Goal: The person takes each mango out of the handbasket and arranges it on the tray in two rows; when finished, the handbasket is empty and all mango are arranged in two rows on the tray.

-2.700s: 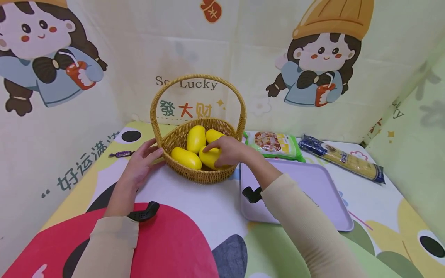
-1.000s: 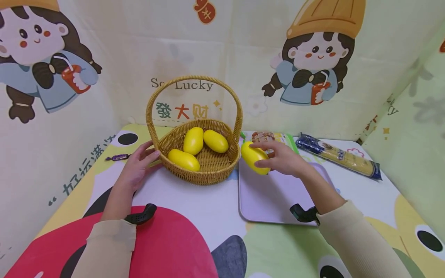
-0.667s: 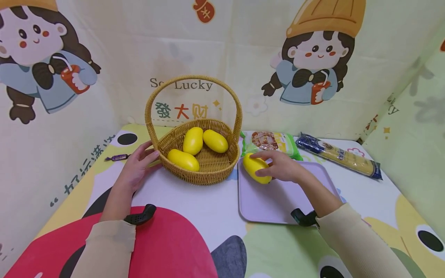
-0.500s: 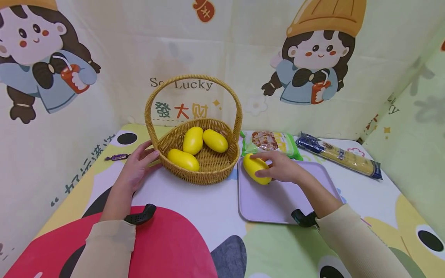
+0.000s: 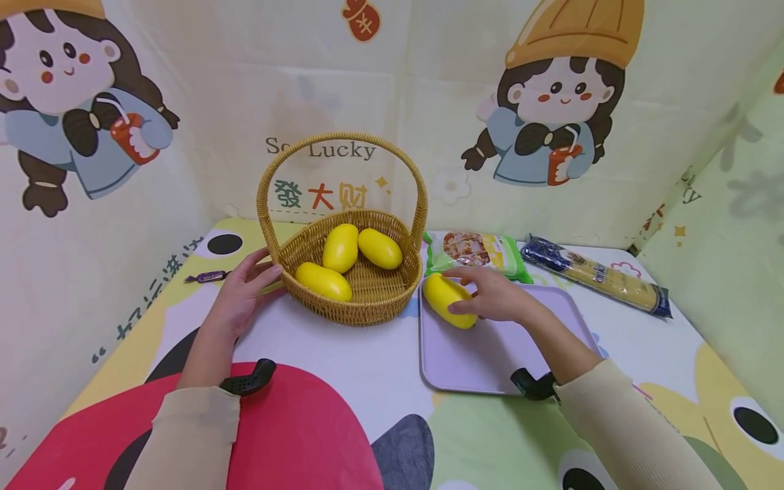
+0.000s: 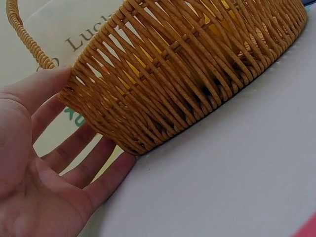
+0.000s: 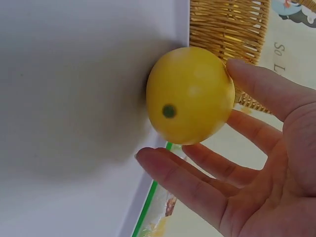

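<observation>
In the head view a wicker basket (image 5: 358, 309) with a tall hoop handle holds three yellow mangoes, one of them a mango (image 5: 323, 282) near the front. My left hand (image 5: 241, 299) rests against its left side; in the left wrist view the thumb touches the rim and the fairly straight fingers (image 6: 111, 177) reach the lower wall. Another mango (image 5: 447, 299) lies on the lilac tray (image 5: 490, 367), at its back left corner. Around that mango is my right hand (image 5: 493, 294). In the right wrist view the thumb touches the mango (image 7: 190, 94), while the index finger stands off it.
Behind the tray lies a green-edged food packet (image 5: 478, 252). A blue and yellow pasta packet (image 5: 600, 275) is at the back right. A purple wrapped candy (image 5: 207, 277) sits left of the left hand. A printed cloth wall rises behind the table.
My right hand has carried one mango out of the basket to the right and down onto the tray; its fingers have since loosened. The left hand has stayed at the basket.
</observation>
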Action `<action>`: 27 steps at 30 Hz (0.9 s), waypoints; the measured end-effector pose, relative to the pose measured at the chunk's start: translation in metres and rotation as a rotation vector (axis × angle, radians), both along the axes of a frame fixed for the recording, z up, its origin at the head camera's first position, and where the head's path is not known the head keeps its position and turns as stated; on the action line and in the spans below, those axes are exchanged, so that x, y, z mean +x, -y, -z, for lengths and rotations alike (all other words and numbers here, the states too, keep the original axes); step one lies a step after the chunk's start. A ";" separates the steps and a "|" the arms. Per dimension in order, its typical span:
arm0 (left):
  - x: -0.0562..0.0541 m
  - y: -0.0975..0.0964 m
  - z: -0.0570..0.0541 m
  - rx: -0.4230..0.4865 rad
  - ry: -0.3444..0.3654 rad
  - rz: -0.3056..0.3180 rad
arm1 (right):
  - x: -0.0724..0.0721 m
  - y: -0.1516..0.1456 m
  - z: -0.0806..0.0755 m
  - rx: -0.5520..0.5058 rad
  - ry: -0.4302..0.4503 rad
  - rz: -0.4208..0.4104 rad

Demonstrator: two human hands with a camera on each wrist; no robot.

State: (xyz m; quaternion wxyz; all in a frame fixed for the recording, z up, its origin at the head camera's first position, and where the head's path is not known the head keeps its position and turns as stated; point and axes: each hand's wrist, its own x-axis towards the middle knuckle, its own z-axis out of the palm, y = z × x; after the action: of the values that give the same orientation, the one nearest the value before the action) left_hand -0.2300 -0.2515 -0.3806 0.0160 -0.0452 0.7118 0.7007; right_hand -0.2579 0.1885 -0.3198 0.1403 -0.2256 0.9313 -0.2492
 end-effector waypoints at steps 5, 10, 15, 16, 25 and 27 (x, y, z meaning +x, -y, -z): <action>0.000 0.002 0.000 0.003 0.007 -0.004 | 0.000 0.002 -0.003 0.000 0.055 0.003; 0.001 0.004 -0.001 0.000 0.011 -0.006 | 0.000 0.004 -0.006 0.018 0.076 -0.001; 0.001 0.004 -0.001 0.000 0.014 -0.005 | 0.000 0.006 -0.009 0.046 0.103 0.002; 0.001 0.004 -0.001 -0.001 0.014 -0.007 | 0.000 0.006 -0.010 0.059 0.091 -0.004; 0.001 0.001 -0.002 0.006 0.013 -0.005 | -0.003 0.017 -0.039 0.025 -0.104 -0.022; 0.001 0.000 -0.003 0.004 0.012 -0.004 | -0.004 0.023 -0.047 -0.005 -0.143 -0.051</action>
State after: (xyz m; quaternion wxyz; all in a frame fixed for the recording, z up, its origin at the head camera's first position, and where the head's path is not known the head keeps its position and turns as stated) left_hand -0.2287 -0.2518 -0.3779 0.0190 -0.0510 0.7103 0.7018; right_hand -0.2616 0.1658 -0.2733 0.0791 -0.2668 0.9322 -0.2313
